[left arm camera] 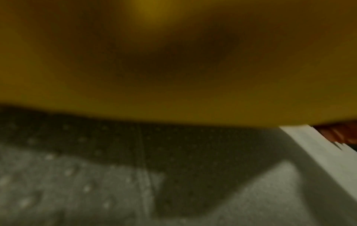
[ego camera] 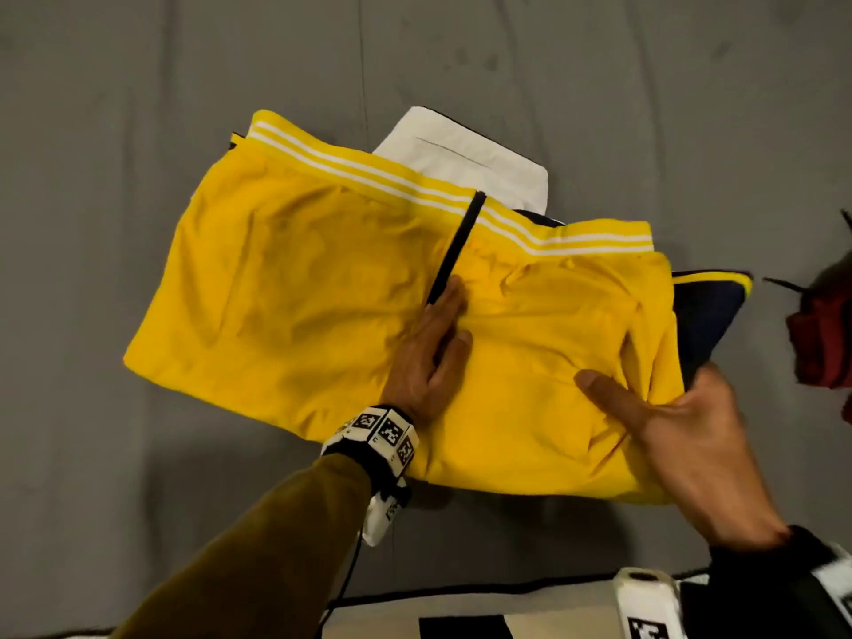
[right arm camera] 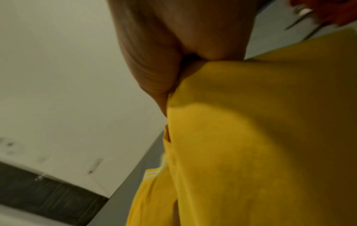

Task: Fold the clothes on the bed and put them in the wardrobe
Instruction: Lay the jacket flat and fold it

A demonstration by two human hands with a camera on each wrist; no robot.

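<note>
A yellow jacket with a white-striped hem band and a black zip lies partly folded on the grey bed sheet. My left hand rests flat on its middle, fingers straight beside the zip. My right hand grips the jacket's right edge, thumb on top and fingers underneath, lifting that side. The right wrist view shows the palm closed on yellow cloth. The left wrist view is filled by blurred yellow fabric over the sheet. A white lining panel and a navy part stick out behind.
A dark red garment lies at the right edge of the bed. A beige and black cloth lies along the near edge. A white wall and dark skirting show beyond the bed.
</note>
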